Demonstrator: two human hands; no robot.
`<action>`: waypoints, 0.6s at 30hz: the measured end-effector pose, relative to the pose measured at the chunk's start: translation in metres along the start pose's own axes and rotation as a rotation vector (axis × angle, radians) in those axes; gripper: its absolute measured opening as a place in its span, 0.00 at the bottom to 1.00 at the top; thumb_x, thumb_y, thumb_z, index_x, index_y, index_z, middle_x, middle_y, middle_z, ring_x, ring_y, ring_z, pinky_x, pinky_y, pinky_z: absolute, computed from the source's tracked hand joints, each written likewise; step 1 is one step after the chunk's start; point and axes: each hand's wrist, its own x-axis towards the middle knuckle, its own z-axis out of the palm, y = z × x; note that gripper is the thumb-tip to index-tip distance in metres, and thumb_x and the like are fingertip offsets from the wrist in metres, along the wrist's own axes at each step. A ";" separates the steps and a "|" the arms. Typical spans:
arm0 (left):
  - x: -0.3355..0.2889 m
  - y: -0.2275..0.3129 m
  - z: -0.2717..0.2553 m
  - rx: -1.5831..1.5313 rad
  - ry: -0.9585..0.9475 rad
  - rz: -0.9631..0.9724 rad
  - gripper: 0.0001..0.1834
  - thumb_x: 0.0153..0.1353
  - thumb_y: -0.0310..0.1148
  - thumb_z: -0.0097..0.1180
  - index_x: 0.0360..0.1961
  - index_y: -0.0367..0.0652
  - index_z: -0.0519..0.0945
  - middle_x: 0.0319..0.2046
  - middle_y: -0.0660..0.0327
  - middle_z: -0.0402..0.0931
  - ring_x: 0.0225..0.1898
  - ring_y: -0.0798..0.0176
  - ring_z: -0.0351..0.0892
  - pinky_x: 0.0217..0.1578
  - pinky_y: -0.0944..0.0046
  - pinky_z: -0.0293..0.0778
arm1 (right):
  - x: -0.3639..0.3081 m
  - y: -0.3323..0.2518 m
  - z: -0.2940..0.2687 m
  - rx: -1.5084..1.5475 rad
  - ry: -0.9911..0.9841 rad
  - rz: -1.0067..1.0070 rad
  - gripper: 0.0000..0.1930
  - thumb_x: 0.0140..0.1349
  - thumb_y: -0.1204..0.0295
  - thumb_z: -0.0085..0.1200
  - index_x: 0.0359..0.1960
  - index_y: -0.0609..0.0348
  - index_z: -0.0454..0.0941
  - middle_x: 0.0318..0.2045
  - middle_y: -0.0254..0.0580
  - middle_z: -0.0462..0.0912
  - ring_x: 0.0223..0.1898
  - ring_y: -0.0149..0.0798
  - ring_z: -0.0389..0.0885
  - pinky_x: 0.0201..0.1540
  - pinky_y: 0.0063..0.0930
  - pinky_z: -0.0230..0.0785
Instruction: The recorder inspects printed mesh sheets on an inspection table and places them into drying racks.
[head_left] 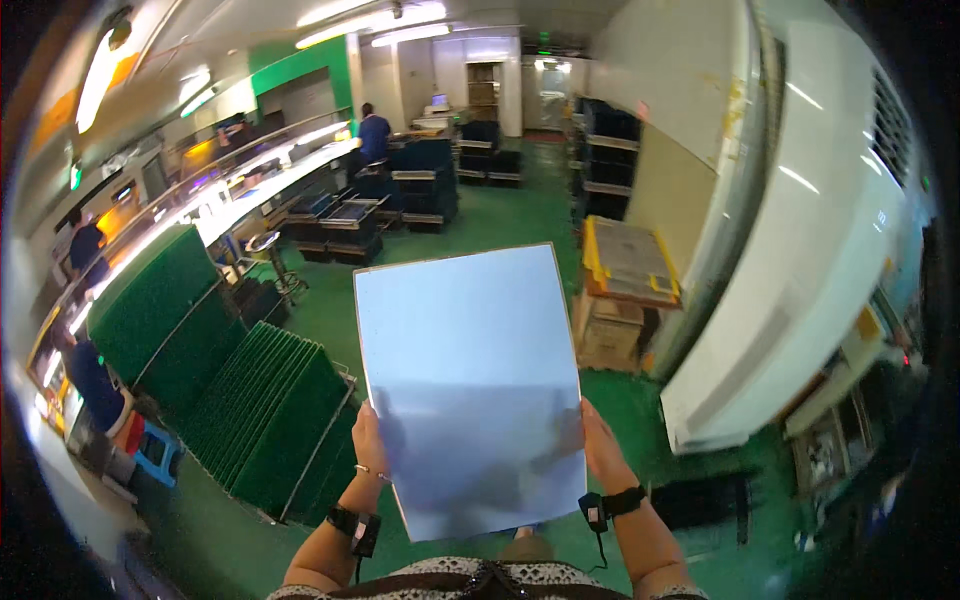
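A large flat rectangular panel (470,350), pale blue and glossy with thin light edges, is held up in front of my body. My left hand (370,442) grips its left edge near the lower part, and my right hand (603,440) grips the right edge at about the same height. The thumbs and fingertips are partly hidden by the edges. The panel's far end tilts slightly to the left. Dark straps with small boxes circle both wrists.
A green slatted rack (270,410) stands on the floor at left, near a blue stool (157,452). People sit or stand along a long lit bench (270,185). Dark crates (415,185) are stacked ahead. At right are a cardboard box (610,333) and a tall white appliance (790,280).
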 end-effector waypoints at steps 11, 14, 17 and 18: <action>0.136 -0.068 0.053 -0.001 0.197 -0.389 0.33 0.67 0.46 0.41 0.67 0.47 0.46 0.58 0.58 0.58 0.52 0.66 0.64 0.46 0.63 0.68 | 0.341 0.050 -0.032 -0.213 -0.312 0.145 0.24 0.69 0.64 0.38 0.61 0.67 0.58 0.60 0.42 0.63 0.60 0.36 0.61 0.63 0.29 0.50; 0.176 -0.112 0.051 -0.204 0.208 -0.399 0.36 0.66 0.47 0.41 0.68 0.48 0.41 0.62 0.55 0.52 0.56 0.57 0.63 0.51 0.60 0.66 | 0.425 0.041 0.000 -0.335 -0.385 0.186 0.25 0.68 0.63 0.40 0.60 0.67 0.59 0.59 0.42 0.65 0.60 0.36 0.62 0.63 0.29 0.50; 0.257 -0.175 0.033 -0.275 0.218 -0.371 0.38 0.65 0.50 0.41 0.68 0.50 0.39 0.64 0.51 0.47 0.59 0.51 0.61 0.50 0.53 0.68 | 0.526 0.049 0.023 -0.498 -0.431 0.055 0.25 0.67 0.61 0.42 0.60 0.66 0.60 0.58 0.43 0.66 0.60 0.35 0.61 0.63 0.28 0.50; 0.284 -0.215 0.014 -0.128 0.117 -0.187 0.39 0.64 0.50 0.43 0.67 0.50 0.38 0.63 0.50 0.48 0.57 0.51 0.63 0.49 0.51 0.69 | 0.561 0.053 0.040 -0.547 -0.480 -0.043 0.26 0.66 0.61 0.42 0.60 0.66 0.61 0.57 0.43 0.67 0.60 0.34 0.61 0.62 0.27 0.50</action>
